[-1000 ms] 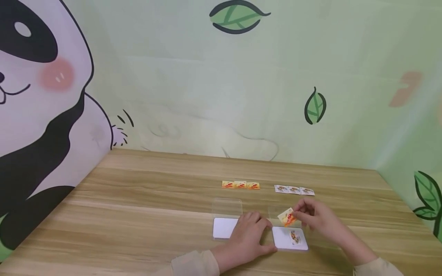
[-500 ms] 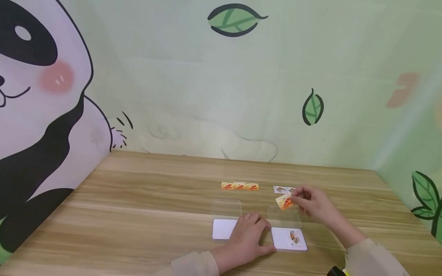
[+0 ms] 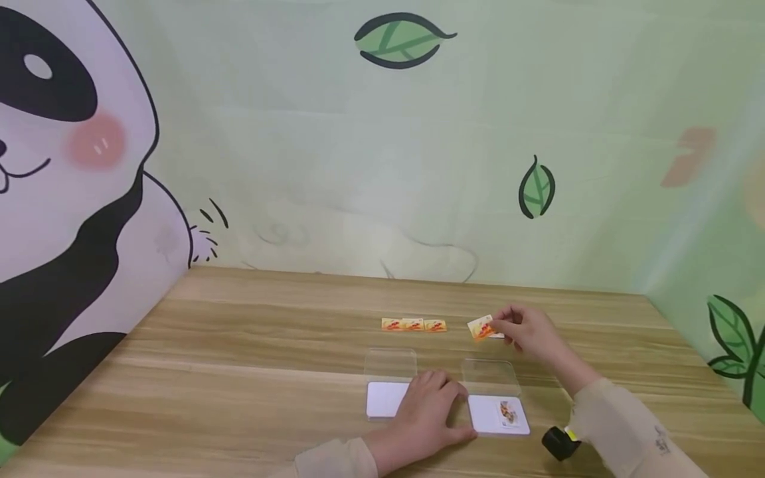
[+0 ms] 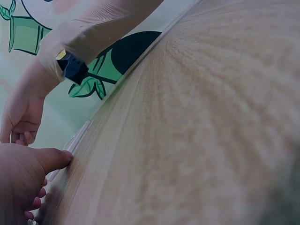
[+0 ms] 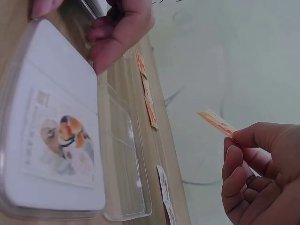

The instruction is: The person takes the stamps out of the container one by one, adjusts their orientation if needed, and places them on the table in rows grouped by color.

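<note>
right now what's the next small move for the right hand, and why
Probably carry the pinched orange card left: the right hand holds it near the white cards, which look different, while the row of orange cards farther left seems to match.

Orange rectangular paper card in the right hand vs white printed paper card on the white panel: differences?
The orange card is pinched by the right hand; the white card lies on the white panel. The orange card is yellow to red; the white card has a multicoloured picture on white. Both are thin, printed rectangles.
</note>
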Demonstrator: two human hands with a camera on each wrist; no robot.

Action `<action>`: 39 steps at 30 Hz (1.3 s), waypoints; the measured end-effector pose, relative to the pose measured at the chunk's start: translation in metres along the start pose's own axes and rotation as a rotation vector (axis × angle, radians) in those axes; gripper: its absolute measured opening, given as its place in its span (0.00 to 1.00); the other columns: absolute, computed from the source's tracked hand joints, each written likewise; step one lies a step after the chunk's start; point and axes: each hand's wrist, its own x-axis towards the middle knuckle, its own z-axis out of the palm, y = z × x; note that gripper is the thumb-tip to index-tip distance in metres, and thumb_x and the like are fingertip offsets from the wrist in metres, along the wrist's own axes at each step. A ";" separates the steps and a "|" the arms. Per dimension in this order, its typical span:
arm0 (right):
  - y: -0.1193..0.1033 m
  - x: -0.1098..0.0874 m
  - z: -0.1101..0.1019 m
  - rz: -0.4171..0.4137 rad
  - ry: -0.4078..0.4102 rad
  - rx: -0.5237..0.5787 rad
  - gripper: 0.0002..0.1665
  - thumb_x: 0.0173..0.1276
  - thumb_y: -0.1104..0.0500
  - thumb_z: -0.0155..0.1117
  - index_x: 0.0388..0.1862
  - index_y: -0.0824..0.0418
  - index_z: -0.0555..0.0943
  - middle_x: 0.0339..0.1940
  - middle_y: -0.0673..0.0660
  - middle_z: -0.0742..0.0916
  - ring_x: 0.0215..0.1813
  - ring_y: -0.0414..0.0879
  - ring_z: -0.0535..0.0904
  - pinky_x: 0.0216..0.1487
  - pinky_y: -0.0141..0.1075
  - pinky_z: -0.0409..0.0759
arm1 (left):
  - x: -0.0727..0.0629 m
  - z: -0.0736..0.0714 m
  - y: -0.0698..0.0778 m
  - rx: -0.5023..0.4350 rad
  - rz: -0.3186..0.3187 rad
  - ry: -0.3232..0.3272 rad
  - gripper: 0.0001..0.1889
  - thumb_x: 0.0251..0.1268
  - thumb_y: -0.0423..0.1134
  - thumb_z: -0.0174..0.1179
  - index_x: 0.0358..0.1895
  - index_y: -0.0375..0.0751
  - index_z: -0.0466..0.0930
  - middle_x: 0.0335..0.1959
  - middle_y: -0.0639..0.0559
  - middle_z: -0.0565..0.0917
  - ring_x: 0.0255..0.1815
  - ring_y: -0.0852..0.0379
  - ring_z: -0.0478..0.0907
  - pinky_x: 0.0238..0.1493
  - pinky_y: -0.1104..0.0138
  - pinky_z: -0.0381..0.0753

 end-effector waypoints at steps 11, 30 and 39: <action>0.005 0.024 0.008 0.012 0.000 -0.016 0.12 0.67 0.61 0.60 0.41 0.70 0.76 0.26 0.57 0.81 0.24 0.40 0.72 0.22 0.32 0.72 | -0.001 0.001 0.000 0.007 0.010 0.024 0.23 0.49 0.59 0.69 0.45 0.51 0.80 0.41 0.59 0.75 0.46 0.61 0.70 0.50 0.68 0.69; 0.016 0.054 0.024 0.030 -0.038 0.012 0.10 0.62 0.64 0.60 0.38 0.71 0.77 0.21 0.50 0.80 0.20 0.37 0.73 0.20 0.29 0.69 | 0.000 0.003 -0.002 0.028 0.025 0.026 0.23 0.51 0.60 0.68 0.46 0.52 0.79 0.43 0.60 0.76 0.49 0.60 0.71 0.53 0.67 0.70; 0.016 0.060 0.033 0.076 -0.025 -0.007 0.10 0.62 0.63 0.59 0.37 0.70 0.78 0.22 0.49 0.80 0.21 0.38 0.74 0.21 0.29 0.68 | -0.001 0.004 -0.002 0.063 0.037 0.050 0.24 0.50 0.61 0.68 0.46 0.53 0.79 0.43 0.59 0.77 0.49 0.60 0.71 0.54 0.67 0.70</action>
